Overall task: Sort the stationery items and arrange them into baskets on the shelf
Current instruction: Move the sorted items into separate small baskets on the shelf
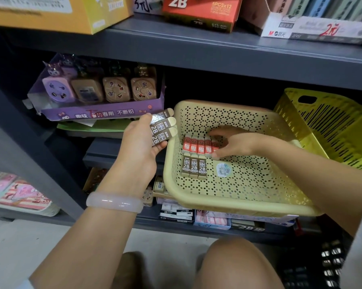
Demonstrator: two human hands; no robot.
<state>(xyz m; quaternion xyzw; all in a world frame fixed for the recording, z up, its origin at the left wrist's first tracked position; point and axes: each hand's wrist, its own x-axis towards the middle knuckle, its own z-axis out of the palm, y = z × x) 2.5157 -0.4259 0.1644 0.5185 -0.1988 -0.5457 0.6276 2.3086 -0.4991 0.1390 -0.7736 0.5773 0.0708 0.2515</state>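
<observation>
The left hand (pixel 141 140) clutches three brown-sleeved 2B erasers (pixel 163 128) fanned out just beside the rim of the beige perforated plastic basket (pixel 228 203); the right hand (pixel 231 142) reaches inside, fingertips pinching the end of a row of red-sleeved erasers (pixel 198 145) on the basket floor; three more brown 2B erasers (pixel 193 166) lie just below that row; a yellow slotted basket (pixel 330 126) stands to the right.
</observation>
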